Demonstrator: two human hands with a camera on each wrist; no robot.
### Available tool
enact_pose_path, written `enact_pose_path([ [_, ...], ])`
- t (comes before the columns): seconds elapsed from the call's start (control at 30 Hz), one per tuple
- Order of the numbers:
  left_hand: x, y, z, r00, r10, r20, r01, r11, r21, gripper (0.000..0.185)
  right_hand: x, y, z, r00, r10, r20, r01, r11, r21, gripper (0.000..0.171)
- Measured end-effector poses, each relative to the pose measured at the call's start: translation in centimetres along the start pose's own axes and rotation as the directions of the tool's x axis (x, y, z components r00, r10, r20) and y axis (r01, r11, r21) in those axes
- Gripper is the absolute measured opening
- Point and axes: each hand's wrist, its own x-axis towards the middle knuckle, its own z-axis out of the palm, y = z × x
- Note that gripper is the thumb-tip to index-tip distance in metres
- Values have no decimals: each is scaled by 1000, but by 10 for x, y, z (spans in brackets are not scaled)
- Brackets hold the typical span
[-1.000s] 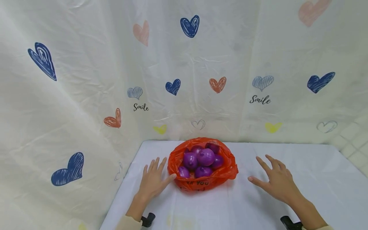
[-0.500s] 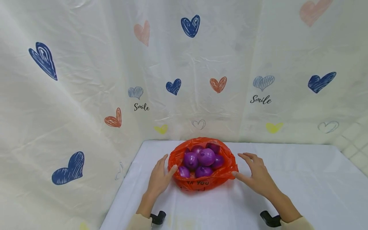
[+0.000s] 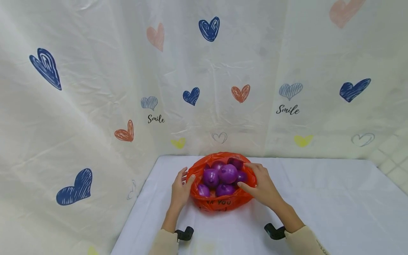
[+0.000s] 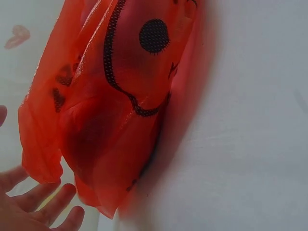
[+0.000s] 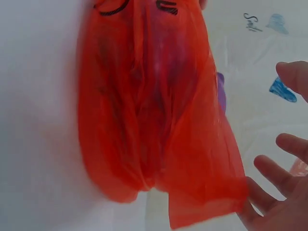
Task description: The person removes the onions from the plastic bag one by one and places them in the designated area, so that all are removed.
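Both hands flank an orange plastic bag (image 3: 224,202) of purple fruit (image 3: 227,173) w/ loose, spread fingers, gripping nothing: left hand (image 3: 180,189) touches its left rim, right hand (image 3: 262,186) rests on its right rim, bag centred btwn them on the white table (image 3: 318,198).

Thin glossy orange plastic bag (image 3: 223,202) (translucent, crinkled); smooth shiny purple balls (image 3: 227,173); matt white tablecloth (image 3: 318,198).
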Motion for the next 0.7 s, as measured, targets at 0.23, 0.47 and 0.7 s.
enact_pose_path([
  [0.23, 5, -3, 7, 998, -8, -59, 3, 997, -82, 51, 14, -12, 14, 1000, -18, 9, 18, 1000, 26, 71],
  [0.47, 8, -15, 8, 993, 12, -115, -27, 991, -131, 45, 24, -8, 32, 998, 15, 66, -18, 999, 36, 76],
  [0.7, 10, -23, 5, 995, 6, -103, -25, 983, -181, 42, 26, -1, 44, 988, 85, 126, -89, 996, 22, 79],
])
